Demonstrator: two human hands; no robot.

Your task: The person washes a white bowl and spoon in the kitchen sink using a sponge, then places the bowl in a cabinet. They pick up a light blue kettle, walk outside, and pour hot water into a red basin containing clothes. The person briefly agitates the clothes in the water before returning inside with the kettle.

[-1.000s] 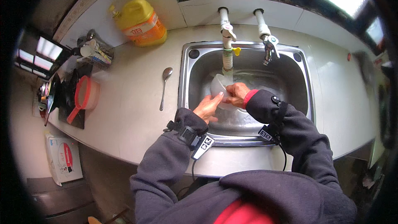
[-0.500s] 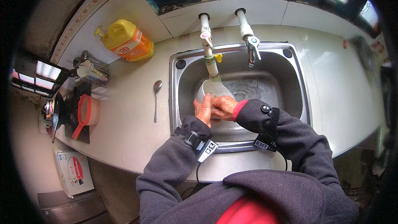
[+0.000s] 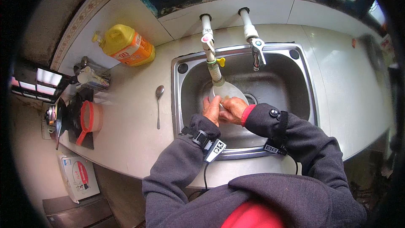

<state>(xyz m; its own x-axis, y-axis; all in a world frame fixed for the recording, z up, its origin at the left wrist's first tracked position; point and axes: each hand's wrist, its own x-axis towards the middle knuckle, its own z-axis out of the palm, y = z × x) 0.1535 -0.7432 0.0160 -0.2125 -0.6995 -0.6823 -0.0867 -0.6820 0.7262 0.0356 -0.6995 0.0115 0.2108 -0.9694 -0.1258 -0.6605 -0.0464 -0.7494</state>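
A white bowl (image 3: 234, 91) is held tilted over the steel sink (image 3: 283, 85), just under the end of the left tap (image 3: 216, 72). My left hand (image 3: 211, 109) grips the bowl's near left side, thumb up along it. My right hand (image 3: 233, 109) is closed at its near right edge, with the fingers curled against the bowl and partly hidden. Behind the bowl's right side, part of the round drain (image 3: 250, 98) shows. The second tap (image 3: 257, 51), with a white lever, hangs over the sink to the right of the bowl.
A spoon (image 3: 159, 103) lies on the counter left of the sink. Beyond it stand a yellow jug (image 3: 130, 48), a holder with utensils (image 3: 93, 78) and a pink-red handled pot or scoop (image 3: 93, 116). A white box (image 3: 78, 176) sits lower left. Bands with small devices circle both sleeves.
Both hands and the bowl have shifted slightly right, and the bowl has turned. The rippling water seen in the sink earlier has gone, and the drain now shows.
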